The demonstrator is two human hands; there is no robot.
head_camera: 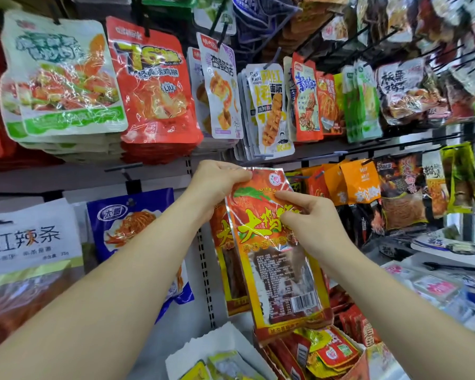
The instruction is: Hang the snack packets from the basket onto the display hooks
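A red and orange snack packet (280, 259) with yellow characters and a barcode is held up in front of the display wall. My left hand (217, 182) pinches its top left corner. My right hand (310, 218) grips its upper right side, thumb on the front. A second matching packet (226, 259) hangs just behind it on the left. Grey display hooks (261, 156) stick out just above the packet's top edge. Below, a container (327, 352) holds several red and yellow packets.
Rows of hanging packets fill the wall: green and red bags (148, 86) above, a blue bag (137, 223) at left, orange and dark bags (362, 182) at right. A white box (217, 344) sits at the bottom. A counter with packets (444, 281) lies to the right.
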